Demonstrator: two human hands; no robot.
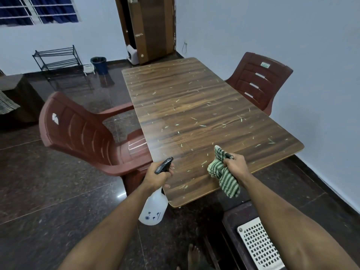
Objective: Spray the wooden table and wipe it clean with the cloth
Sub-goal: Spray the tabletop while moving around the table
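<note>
Wooden table (194, 106): rectangular top, scattered all over with small pale bits of debris (202, 125).

Left hand (158, 175): fingers curled round the black trigger head of a white spray bottle (153, 207). The bottle hangs below the hand, just off the table's near left corner, with the nozzle pointing over the tabletop.

Right hand (234, 165): fingers closed round a bunched green-and-white striped cloth (224, 173), held over the table's near edge. One end of the cloth drapes past the edge. Cannot tell whether the cloth touches the wood.

Surroundings: red-brown plastic chair (83, 133) at the table's left side; a second one (259, 80) at the far right side. Black metal rack (58, 59) and dark bin (99, 64) by the far wall. Bare foot (192, 252) on the dark floor at near centre.
</note>
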